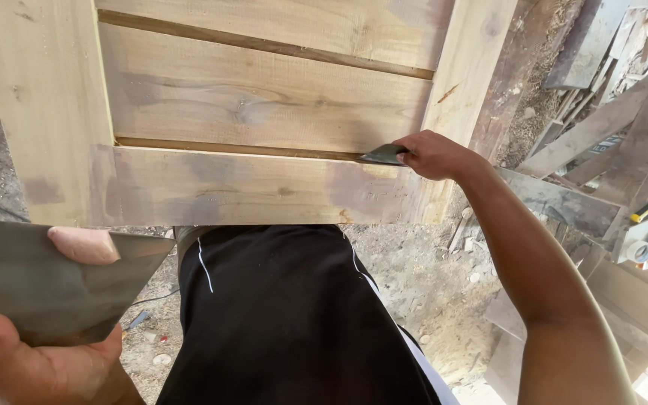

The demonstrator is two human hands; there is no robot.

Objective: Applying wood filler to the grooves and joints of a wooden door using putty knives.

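Right hand (433, 155) pinches a small putty knife (382, 155), its thin springy blade pressed into the seam of the wooden panel (264, 112) just beside the fingers. Left hand (31, 360) clasps a flat metal plate (46, 277), stiff, light, sharp-edged, best gripped by its rim.

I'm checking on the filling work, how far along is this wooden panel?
Done: greyish filler patches already show on the lower board and left frame piece of the wooden panel. In hand: the right hand presses a small putty knife into the groove near its right end, while the left hand holds a flat metal plate. Left: the upper groove looks unfilled.
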